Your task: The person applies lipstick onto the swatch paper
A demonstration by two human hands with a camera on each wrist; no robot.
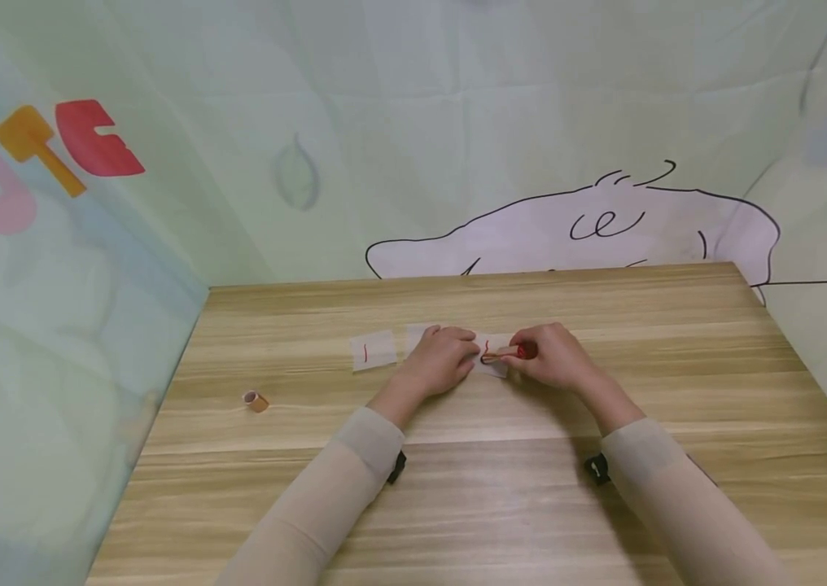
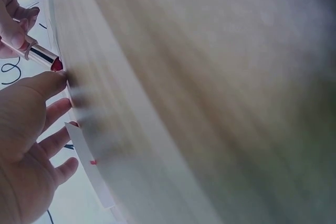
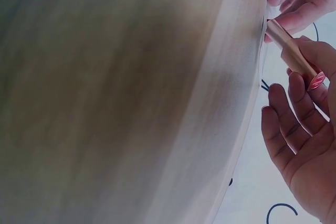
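Glossy metal-look tube on matt paper and smooth wood grain
The lipstick tube [image 3: 295, 57] has a polished, copper-toned metallic finish, its base end [image 3: 317, 81] shiny red; the cap [image 1: 255, 401] looks metallic too, the paper pieces [image 1: 377, 352] thin and matt, the table [image 1: 494, 505] smooth with a faint sheen, the sleeves [image 1: 329, 488] soft matt cloth, the backdrop [image 1: 421, 138] lightly creased sheeting
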